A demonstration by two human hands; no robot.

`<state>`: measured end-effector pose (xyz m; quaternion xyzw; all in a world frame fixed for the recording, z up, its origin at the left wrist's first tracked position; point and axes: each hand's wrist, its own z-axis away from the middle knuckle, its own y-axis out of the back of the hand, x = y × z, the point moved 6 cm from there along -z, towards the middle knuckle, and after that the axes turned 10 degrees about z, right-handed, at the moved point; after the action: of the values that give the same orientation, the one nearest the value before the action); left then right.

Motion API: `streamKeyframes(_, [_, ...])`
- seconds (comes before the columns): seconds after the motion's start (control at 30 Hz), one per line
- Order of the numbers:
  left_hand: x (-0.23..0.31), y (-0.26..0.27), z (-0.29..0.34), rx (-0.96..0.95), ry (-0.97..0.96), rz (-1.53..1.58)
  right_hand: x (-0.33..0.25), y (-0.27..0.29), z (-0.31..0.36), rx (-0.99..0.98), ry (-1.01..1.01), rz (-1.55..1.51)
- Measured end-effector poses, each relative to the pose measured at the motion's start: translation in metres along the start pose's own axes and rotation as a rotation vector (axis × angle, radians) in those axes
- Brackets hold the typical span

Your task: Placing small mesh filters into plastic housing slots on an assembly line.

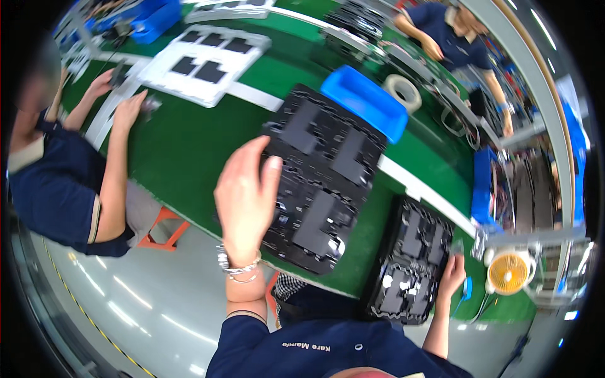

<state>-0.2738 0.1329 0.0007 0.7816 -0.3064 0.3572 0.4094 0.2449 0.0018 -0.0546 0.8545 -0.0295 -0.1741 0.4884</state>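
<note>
A black moulded tray [324,179] lies at a slant on the green bench, with three dark grey L-shaped flat parts in its pockets. At its left edge is my left hand [242,192], thumb and fingers apart, with nothing seen in it; whether it touches the tray I cannot tell. To the right lies a second black tray [413,246], thicker-looking, with similar dark parts and bright reflections on its near half. Beside that tray's right edge, my right hand [452,276] is closed, with a small clear piece [458,247] showing at its fingertips, too blurred to name.
A blue bin [365,104] and a tape roll [402,93] stand beyond the middle tray. A white tray [205,63] with black parts lies far left. A small yellow fan [508,272] sits right. Co-workers [69,183] work at the left and far right.
</note>
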Motion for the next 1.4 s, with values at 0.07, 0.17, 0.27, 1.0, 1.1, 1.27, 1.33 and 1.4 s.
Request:
streamKeyframes(0.07, [0.003, -0.004, 0.002, -0.006, 0.017, -0.014, 0.006, 0.001, 0.001, -0.005, -0.043, 0.037])
streamKeyframes(0.17, [0.003, -0.011, 0.004, -0.019, -0.021, -0.008, 0.025, 0.005, -0.001, 0.041, -0.111, 0.030])
streamKeyframes(0.27, [0.026, -0.005, 0.015, 0.110, -0.094, -0.121, 0.067, 0.012, -0.009, 0.002, -0.311, 0.120])
streamKeyframes(1.0, [0.203, -0.220, 0.138, -0.899, -0.458, 0.500, 0.129, 0.000, -0.049, -0.134, -0.185, -0.328])
streamKeyframes(1.1, [0.192, -0.228, 0.132, -0.929, -0.344, 0.568, 0.071, 0.034, -0.066, -0.114, -0.126, -0.523])
streamKeyframes(1.27, [0.167, -0.237, 0.131, -1.148, 0.141, 0.967, -0.045, 0.048, -0.067, -0.305, 0.057, -0.576])
streamKeyframes(1.33, [0.161, -0.238, 0.133, -1.164, 0.223, 1.071, -0.076, 0.045, -0.066, -0.275, 0.198, -0.438])
streamKeyframes(1.4, [0.150, -0.242, 0.135, -1.158, 0.294, 1.123, -0.100, 0.042, -0.066, -0.199, 0.321, -0.297])
